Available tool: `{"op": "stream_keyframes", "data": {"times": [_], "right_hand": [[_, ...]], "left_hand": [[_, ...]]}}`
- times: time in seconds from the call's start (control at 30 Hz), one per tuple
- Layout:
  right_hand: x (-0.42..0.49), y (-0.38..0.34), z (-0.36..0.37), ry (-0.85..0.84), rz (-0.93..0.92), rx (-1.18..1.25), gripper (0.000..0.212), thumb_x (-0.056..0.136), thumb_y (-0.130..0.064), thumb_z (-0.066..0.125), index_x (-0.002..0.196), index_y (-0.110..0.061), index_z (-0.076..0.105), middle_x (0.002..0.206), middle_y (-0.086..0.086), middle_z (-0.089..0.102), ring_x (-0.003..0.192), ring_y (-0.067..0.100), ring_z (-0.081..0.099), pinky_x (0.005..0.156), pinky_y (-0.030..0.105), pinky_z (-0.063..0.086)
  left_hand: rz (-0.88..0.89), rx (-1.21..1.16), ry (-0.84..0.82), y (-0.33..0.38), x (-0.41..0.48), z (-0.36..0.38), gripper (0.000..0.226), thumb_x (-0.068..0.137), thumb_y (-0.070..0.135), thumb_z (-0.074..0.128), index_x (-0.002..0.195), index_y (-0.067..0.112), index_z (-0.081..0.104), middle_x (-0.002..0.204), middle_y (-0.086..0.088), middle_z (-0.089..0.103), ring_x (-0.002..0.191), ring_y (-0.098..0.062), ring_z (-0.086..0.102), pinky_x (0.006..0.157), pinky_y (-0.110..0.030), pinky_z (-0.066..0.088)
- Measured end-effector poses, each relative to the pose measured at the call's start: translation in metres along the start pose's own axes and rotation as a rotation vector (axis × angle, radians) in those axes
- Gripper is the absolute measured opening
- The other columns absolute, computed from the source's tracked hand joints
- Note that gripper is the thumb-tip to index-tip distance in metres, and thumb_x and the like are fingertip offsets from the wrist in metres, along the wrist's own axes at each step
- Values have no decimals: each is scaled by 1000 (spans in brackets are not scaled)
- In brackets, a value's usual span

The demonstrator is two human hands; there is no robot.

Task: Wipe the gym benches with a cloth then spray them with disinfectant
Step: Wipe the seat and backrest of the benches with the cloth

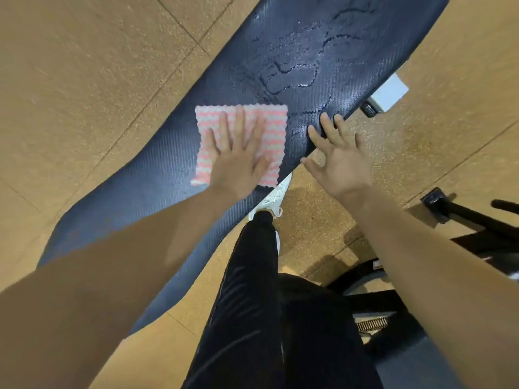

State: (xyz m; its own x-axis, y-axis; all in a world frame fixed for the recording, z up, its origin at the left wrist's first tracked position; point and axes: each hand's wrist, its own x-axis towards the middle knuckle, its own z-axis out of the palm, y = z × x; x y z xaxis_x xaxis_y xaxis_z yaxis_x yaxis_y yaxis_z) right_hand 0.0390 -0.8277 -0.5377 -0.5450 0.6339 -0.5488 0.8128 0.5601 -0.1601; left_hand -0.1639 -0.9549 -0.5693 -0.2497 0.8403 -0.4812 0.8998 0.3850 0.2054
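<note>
Head view: the left hand, fingers straight and spread, presses flat on a pink-and-white zigzag cloth at the centre of the frame. The cloth lies on the dark blue bench pad, which runs diagonally from lower left to upper right. The right hand, fingers wide and holding nothing, reaches the pad's right edge. Wet streaks glisten toward the upper right.

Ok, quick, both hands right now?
Left hand: open, flat on the cloth.
Right hand: open, fingertips at the bench edge, holding nothing.
</note>
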Motion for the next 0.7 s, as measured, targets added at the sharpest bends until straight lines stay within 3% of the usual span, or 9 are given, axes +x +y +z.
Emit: {"op": "stream_keyframes", "data": {"times": [0.13,0.23,0.33,0.43,0.5,0.7], "right_hand": [[0,7,-8,-27,-12,134,57,106,-49,42,158,-30,34,171,-9,9,158,14,-1,127,52,9],[3,16,-18,-65,-49,228,50,106,-38,48,154,-26,44,170,-10,13,158,12,3,127,50,10],[6,23,-26,-1,-64,320,42,103,-32,54,140,-15,61,164,-1,35,153,17,29,123,51,27],[10,33,-36,147,3,403,43,99,-33,61,135,-10,65,152,7,52,135,27,53,112,46,45],[17,39,-43,191,19,422,46,98,-35,63,137,-9,63,150,9,50,134,28,52,112,46,45],[53,67,-63,185,22,236,70,96,-43,65,154,-11,41,167,12,23,151,33,25,123,50,28]], "left_hand": [[89,65,-15,17,-24,20,75,104,61,27,166,28,0,173,-14,-7,157,-45,-8,123,-66,-4],[102,77,-22,17,-23,21,76,104,62,32,166,29,5,173,-14,-1,158,-45,-4,122,-60,-11],[125,75,-47,10,-11,10,78,102,67,36,165,35,4,173,-13,-1,158,-45,-2,122,-62,-8],[69,39,-57,3,21,-12,77,101,70,32,164,38,1,173,-12,-8,157,-47,-8,120,-70,-5],[-14,-11,-45,1,51,-29,77,100,71,31,163,41,-1,173,-10,-12,156,-47,-13,118,-72,-8],[-166,-118,3,-1,128,-77,77,100,73,23,162,40,-8,172,-8,-18,155,-46,-16,120,-71,-7]]}}
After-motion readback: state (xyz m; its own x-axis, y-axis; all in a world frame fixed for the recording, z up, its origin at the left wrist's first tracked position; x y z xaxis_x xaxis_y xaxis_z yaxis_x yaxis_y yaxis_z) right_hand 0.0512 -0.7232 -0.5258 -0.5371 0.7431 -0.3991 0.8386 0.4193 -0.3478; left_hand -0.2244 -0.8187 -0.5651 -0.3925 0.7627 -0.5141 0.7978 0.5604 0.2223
